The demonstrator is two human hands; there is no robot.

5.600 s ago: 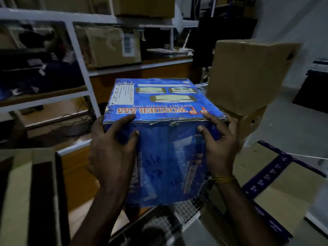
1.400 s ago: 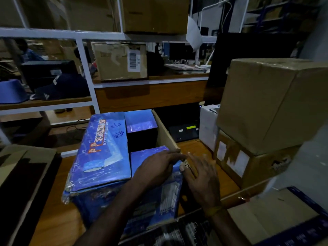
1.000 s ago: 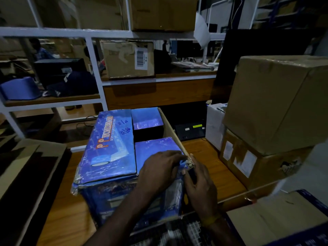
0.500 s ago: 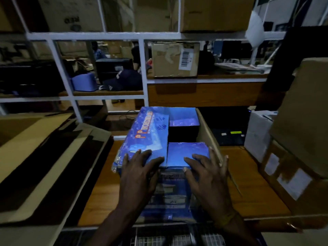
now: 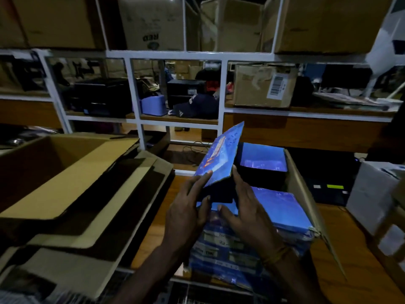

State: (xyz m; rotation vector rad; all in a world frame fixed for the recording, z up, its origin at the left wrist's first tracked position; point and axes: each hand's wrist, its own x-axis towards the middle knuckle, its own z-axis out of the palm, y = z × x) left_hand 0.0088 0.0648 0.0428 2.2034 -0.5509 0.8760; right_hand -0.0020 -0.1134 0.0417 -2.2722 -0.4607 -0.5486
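Two hands work close together below me at the near end of the blue box, which stands on the wooden table just right of a stack of flattened cardboard. I judge the step in hand to be opening the box. Its long left flap is tilted up steeply, its far tip rising toward the white shelf frame, while the opposite flap already lies thrown out to the right, brown side up. The left hand pinches the near corner of the raised flap, fingers nearly straight on the printed blue face and the thumb tucked against the dark underside. The right hand is spread wide, its fingers laid flat along the flap's inner edge. It touches but grips nothing that I can make out. Next, I think, the flap wants folding over to the left until it hangs clear. Then the two short inner flaps, lying flat across the opening, need lifting.
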